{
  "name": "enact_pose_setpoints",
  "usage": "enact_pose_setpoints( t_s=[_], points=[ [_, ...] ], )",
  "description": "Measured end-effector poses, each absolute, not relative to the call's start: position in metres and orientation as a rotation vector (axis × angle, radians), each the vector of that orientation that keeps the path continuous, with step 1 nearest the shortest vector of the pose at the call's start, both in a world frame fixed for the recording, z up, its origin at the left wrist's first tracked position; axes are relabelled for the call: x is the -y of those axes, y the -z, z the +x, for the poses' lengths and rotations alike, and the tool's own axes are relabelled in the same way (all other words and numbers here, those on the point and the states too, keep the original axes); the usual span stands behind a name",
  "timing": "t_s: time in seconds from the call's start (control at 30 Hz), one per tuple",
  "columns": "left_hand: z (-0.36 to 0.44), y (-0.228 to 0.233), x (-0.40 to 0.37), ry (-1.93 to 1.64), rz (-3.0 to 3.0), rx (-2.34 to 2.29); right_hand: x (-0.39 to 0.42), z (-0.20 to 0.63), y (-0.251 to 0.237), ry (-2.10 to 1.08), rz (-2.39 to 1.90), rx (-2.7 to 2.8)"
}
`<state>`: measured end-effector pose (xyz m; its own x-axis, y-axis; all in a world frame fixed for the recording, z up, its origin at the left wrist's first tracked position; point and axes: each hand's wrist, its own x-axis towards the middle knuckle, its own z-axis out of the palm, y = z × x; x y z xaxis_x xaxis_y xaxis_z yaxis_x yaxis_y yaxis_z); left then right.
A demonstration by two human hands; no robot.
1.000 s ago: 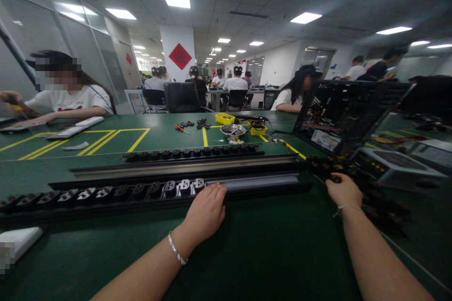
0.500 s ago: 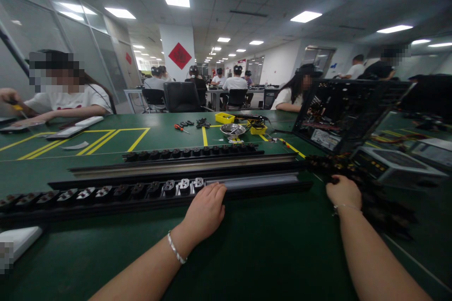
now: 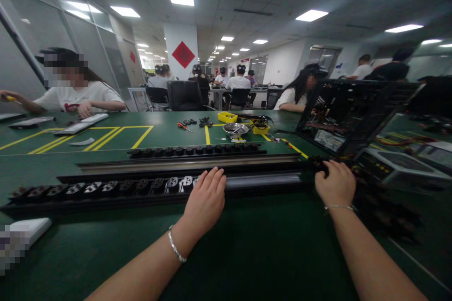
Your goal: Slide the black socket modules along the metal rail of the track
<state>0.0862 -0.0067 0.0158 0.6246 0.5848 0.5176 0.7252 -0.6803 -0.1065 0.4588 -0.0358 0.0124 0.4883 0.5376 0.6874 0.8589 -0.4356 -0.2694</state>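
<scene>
Green mat (image 3: 247,254) with yellow lines (image 3: 106,137) covered bench. Steel bowl (image 3: 235,129) sat mid-bench between two yellow bins (image 3: 227,116) (image 3: 259,128). Red-handled screwdriver (image 3: 184,126) lay left of bowl, small black parts (image 3: 204,122) beside it. Open computer case (image 3: 353,110) stood at right, tilted. White block (image 3: 30,229) lay at near left edge. Person in white shirt (image 3: 76,99) sat at far left, hand by white strips (image 3: 83,123). Empty black chair (image 3: 184,96) stood behind bench. Red diamond sign (image 3: 182,54) hung on pillar. More people sat at far tables (image 3: 235,90).
</scene>
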Motion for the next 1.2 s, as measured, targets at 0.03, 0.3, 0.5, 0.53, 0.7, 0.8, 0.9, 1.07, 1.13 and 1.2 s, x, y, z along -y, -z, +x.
enact_pose_setpoints(
  t_s=[0.03,0.3,0.5,0.53,0.7,0.8,0.9,1.07,1.13,1.2],
  points=[
    [0.083,-0.021,0.005,0.658,-2.502,1.115,0.033,0.449,-0.014,0.683,-2.071,1.231],
    [0.043,-0.047,-0.024,0.322,-2.711,1.33,0.018,0.383,-0.002,0.352,-1.775,1.901],
    [0.036,-0.048,-0.031,0.282,-2.75,1.315,0.018,0.375,0.0,0.231,-1.905,1.88],
    [0.036,-0.048,-0.031,0.282,-2.746,1.305,0.018,0.375,-0.001,0.228,-1.907,1.878],
    [0.038,-0.048,-0.031,0.281,-2.728,1.289,0.018,0.375,-0.003,0.218,-1.925,1.884],
    [0.04,-0.047,-0.03,0.278,-2.725,1.294,0.017,0.374,-0.003,0.221,-1.946,1.883],
    [0.043,-0.046,-0.03,0.297,-2.724,1.281,0.017,0.374,-0.003,0.232,-1.955,1.884],
    [0.048,-0.042,-0.03,0.304,-2.733,1.289,0.017,0.374,-0.004,0.242,-1.944,1.884],
    [0.049,-0.04,-0.03,0.313,-2.73,1.299,0.017,0.373,-0.005,0.238,-1.95,1.883],
    [0.051,-0.038,-0.029,0.334,-2.724,1.308,0.017,0.373,-0.005,0.235,-1.953,1.885]
  ],
)
